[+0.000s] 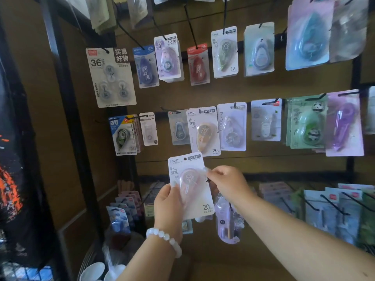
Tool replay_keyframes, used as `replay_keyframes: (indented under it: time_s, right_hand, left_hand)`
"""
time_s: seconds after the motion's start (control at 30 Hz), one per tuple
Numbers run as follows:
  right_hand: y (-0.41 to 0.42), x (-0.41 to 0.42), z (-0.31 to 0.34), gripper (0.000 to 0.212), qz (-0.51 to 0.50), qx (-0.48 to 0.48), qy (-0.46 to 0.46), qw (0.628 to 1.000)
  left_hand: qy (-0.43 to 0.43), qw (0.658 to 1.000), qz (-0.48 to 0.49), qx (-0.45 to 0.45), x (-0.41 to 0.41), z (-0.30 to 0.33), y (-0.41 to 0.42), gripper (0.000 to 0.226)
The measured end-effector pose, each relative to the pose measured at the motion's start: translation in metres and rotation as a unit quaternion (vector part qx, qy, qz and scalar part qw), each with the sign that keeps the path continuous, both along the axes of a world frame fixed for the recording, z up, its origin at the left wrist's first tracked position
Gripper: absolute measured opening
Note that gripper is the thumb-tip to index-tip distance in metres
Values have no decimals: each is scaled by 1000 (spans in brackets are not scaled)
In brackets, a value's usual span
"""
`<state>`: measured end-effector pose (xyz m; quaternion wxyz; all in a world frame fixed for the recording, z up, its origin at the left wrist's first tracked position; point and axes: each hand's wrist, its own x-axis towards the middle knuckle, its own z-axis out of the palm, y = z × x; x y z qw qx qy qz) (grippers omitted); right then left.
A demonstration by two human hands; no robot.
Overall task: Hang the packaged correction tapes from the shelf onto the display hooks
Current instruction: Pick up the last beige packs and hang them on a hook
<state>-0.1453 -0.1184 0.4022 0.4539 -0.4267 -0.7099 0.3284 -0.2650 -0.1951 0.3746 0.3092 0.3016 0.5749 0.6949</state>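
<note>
Correction tape pack [189, 185], a white card with a pinkish dispenser under a clear blister, is held upright in front of the display wall, just below a hanging pack of the same design [205, 130] on the middle row. Only the head view is given, and it looks forward and down past both forearms.

The left hand [167, 205] grips the card's lower left edge, thumb laid over the front and fingers behind, with a white bead bracelet [164, 238] on the wrist. The right hand [227, 182] reaches in from the near right and pinches the card's right edge near the blister, forearm stretched diagonally across the view. Both hands are closed on the pack; neither is free.

Judging by this, the step in hand is carrying the pack up to its hook: the punched hole [185, 159] at the card's top sits below the matching hook [199, 110] and is not yet threaded. The next move likely calls for raising the card, lining the hole up with the hook's tip, and sliding it back against the pack already there.

More packs hang on the upper row, among them a three-piece value pack [110, 78] at far left. Lower down, further packaged goods lie on a shelf [284, 196] to the right.
</note>
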Motion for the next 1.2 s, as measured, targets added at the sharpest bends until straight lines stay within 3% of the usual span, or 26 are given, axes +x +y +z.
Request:
replay_keyframes:
  time_s: [0.1, 0.43, 0.83, 1.03, 1.2]
  right_hand:
    - [-8, 2, -2, 28, 28, -11, 14, 999]
    - [-3, 5, 48, 24, -12, 63, 114, 991]
    - [26, -4, 83, 20, -74, 87, 120, 986]
    - [29, -5, 74, 30, -78, 97, 124, 984]
    - [37, -9, 76, 21, -102, 103, 100, 984]
  left_hand:
    - [6, 1000, 0, 9, 3, 3, -1, 28]
    - [-32, 996, -31, 74, 5, 8, -1, 42]
    - [-46, 997, -23, 59, -6, -5, 9, 35]
    - [-51, 997, -21, 53, -8, -9, 16, 36]
    - [-56, 997, -20, 49, -6, -13, 18, 36]
